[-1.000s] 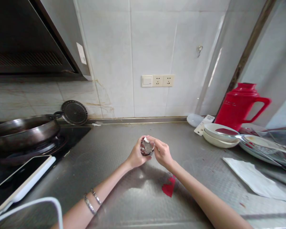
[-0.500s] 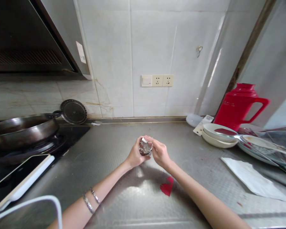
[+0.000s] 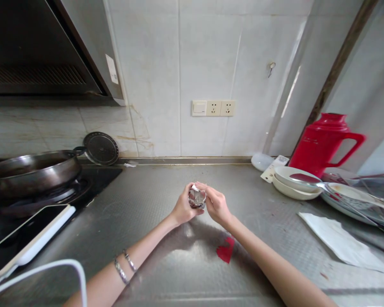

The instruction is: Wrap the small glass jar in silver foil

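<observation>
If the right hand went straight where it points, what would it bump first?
Probably the shiny cup in the left hand; the right hand seems to touch its rim, though depth is unclear.

No word or number can be read. The flask (image 3: pixel 323 143), near the far right corner of the surface (image 3: pixel 153 187), bears a short line of pale lettering (image 3: pixel 310 140), too blurred to make out. The card (image 3: pixel 274 169) just left of it, by the far edge, has a small block of print at one end and dark marks at the other, all too small to read. A white label (image 3: pixel 112 69) on the hood (image 3: pixel 35 47), above the far left corner, shows a faint mark, also illegible
</observation>
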`<state>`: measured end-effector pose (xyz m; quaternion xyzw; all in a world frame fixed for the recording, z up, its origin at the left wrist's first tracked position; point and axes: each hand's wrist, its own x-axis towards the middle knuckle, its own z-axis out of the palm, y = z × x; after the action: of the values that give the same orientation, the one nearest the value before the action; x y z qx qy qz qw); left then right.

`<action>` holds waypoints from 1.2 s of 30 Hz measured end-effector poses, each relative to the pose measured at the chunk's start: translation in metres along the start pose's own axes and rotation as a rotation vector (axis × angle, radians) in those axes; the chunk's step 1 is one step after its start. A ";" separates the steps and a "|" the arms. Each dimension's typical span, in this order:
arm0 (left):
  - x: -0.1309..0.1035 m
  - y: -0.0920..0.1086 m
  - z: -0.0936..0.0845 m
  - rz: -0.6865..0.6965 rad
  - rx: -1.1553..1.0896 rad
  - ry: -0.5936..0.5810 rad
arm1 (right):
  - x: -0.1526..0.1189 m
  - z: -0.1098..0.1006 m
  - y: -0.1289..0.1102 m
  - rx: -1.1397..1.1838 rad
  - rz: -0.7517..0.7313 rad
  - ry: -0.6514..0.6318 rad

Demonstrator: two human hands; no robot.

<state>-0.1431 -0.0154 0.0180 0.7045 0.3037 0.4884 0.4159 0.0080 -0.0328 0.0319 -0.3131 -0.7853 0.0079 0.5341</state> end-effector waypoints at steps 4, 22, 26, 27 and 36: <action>-0.001 0.002 0.002 -0.005 -0.007 0.020 | 0.004 -0.005 0.002 -0.004 -0.011 -0.047; -0.003 0.007 0.004 -0.026 -0.059 -0.023 | 0.002 -0.003 -0.001 0.022 -0.036 -0.024; -0.003 0.008 0.003 -0.053 -0.038 0.003 | 0.004 0.001 0.005 0.062 0.277 0.072; -0.003 0.009 0.003 -0.066 -0.035 0.008 | 0.005 0.002 0.008 0.081 0.357 0.106; -0.001 0.011 0.002 -0.128 -0.069 0.000 | 0.002 0.002 0.005 0.043 0.359 0.109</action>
<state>-0.1416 -0.0219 0.0275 0.6689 0.3311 0.4709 0.4703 0.0079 -0.0268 0.0309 -0.4367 -0.6864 0.1029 0.5724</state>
